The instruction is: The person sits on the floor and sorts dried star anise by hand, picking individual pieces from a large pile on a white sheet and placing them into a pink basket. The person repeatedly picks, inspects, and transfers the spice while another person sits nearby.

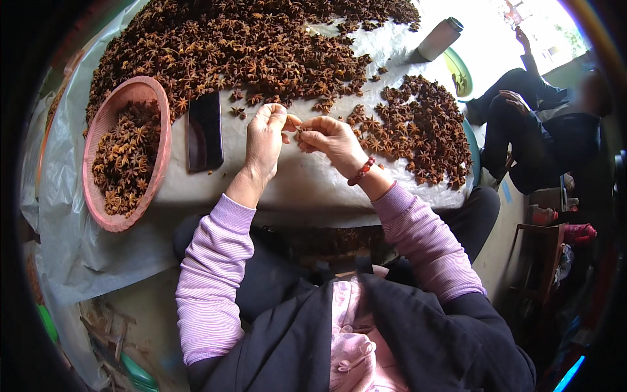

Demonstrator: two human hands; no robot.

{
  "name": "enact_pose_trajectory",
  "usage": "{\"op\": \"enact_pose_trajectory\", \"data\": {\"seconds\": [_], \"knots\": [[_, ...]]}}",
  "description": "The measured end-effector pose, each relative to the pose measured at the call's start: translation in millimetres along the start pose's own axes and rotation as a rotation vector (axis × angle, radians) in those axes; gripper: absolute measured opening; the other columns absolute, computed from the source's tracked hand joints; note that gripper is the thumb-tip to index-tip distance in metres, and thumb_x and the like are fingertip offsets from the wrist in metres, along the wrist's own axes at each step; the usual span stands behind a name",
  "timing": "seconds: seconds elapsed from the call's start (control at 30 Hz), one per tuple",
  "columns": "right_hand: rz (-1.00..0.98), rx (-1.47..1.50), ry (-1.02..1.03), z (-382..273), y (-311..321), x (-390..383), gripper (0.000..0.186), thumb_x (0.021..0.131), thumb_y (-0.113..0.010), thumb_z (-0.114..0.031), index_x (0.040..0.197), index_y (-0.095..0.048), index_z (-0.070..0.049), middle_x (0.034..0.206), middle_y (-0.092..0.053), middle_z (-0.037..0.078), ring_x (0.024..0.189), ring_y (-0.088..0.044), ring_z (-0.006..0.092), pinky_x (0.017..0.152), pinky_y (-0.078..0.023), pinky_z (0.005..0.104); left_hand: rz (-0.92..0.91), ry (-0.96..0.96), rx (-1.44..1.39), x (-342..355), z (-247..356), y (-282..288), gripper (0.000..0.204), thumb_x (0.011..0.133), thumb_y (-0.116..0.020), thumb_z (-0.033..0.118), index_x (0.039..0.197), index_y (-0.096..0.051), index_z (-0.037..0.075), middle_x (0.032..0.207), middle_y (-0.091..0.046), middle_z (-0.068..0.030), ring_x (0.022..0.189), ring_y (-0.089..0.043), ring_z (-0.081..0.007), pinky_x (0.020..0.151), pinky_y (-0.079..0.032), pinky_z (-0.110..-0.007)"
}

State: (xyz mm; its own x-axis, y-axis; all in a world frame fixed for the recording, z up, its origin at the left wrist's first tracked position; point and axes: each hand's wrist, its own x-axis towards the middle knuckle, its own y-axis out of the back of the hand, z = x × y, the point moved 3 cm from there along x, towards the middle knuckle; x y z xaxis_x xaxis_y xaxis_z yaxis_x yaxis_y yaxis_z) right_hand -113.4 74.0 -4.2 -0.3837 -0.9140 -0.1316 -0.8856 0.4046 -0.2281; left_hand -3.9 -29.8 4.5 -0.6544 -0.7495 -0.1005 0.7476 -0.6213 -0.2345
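Note:
My left hand [266,137] and my right hand [333,139] meet fingertip to fingertip over the near part of the covered table. Both are closed in a pinch. Between them is a small brown piece of star anise [298,130], mostly covered by the fingers. A big heap of star anise [228,49] spreads beyond my hands, and a smaller pile [424,127] lies to the right. Left of my left hand rests a dark smartphone [205,132]. Farther left, a pink plastic basket [163,124] is tilted and partly filled with star anise.
Pale plastic sheeting [313,186] covers the table and hangs down at the left. A grey cylindrical container [439,40] stands at the far right, near a green-rimmed bowl [459,68]. Another person [555,134] sits at the right. A small wooden stand [541,261] is on the floor behind.

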Motion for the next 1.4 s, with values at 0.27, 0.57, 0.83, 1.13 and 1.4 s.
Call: {"op": "enact_pose_trajectory", "data": {"seconds": [0.27,0.57,0.83,1.13,1.4], "knots": [[-0.108,0.750,-0.141,1.7,8.7,-6.5,0.016,0.090,-0.063,-0.009,0.102,-0.061,0.001,0.087,-0.065,0.007,0.073,-0.060,0.0106,0.066,-0.051,0.0224,-0.233,-0.089,0.053,-5.7,9.2,-16.5,0.014,0.100,-0.042,0.013,0.094,-0.050,0.004,0.067,-0.050,-0.0003,0.054,-0.045,-0.0069,0.046,-0.041,-0.023],[0.099,-0.992,0.355,-34.9,64.3,-1.3,0.012,0.088,-0.066,-0.013,0.096,-0.067,-0.004,0.084,-0.070,0.006,0.067,-0.064,0.0133,0.062,-0.053,0.0267,-0.835,0.285,0.352,-80.8,7.0,-55.9,0.023,0.088,-0.064,0.011,0.108,-0.064,-0.002,0.086,-0.069,-0.0073,0.063,-0.061,-0.0103,0.059,-0.052,-0.027],[0.019,-1.456,0.544,-34.8,52.8,67.7,0.013,0.084,-0.057,-0.013,0.079,-0.066,-0.007,0.084,-0.061,0.010,0.083,-0.061,0.0270,0.073,-0.051,0.0368,-0.115,-0.410,0.904,-10.0,10.2,-14.2,0.018,0.090,-0.054,0.016,0.092,-0.069,0.006,0.087,-0.068,-0.0157,0.079,-0.066,-0.0331,0.072,-0.053,-0.041],[-0.200,-1.873,0.661,-36.4,53.8,81.7,0.011,0.080,-0.056,-0.008,0.087,-0.063,-0.005,0.094,-0.059,0.010,0.091,-0.060,0.0260,0.079,-0.053,0.0344,0.095,-0.500,1.238,5.0,15.8,-6.3,0.016,0.089,-0.050,0.014,0.085,-0.064,0.007,0.080,-0.066,-0.0140,0.077,-0.066,-0.0334,0.067,-0.054,-0.043],[0.036,-1.232,0.579,-35.5,64.9,40.6,0.007,0.089,-0.048,-0.004,0.089,-0.043,0.001,0.081,-0.052,0.022,0.074,-0.054,0.0378,0.065,-0.045,0.0439,0.014,-0.710,1.560,47.0,-5.6,17.4,0.010,0.083,-0.054,0.006,0.088,-0.063,0.006,0.096,-0.057,-0.0095,0.097,-0.056,-0.0263,0.082,-0.050,-0.038]]}}
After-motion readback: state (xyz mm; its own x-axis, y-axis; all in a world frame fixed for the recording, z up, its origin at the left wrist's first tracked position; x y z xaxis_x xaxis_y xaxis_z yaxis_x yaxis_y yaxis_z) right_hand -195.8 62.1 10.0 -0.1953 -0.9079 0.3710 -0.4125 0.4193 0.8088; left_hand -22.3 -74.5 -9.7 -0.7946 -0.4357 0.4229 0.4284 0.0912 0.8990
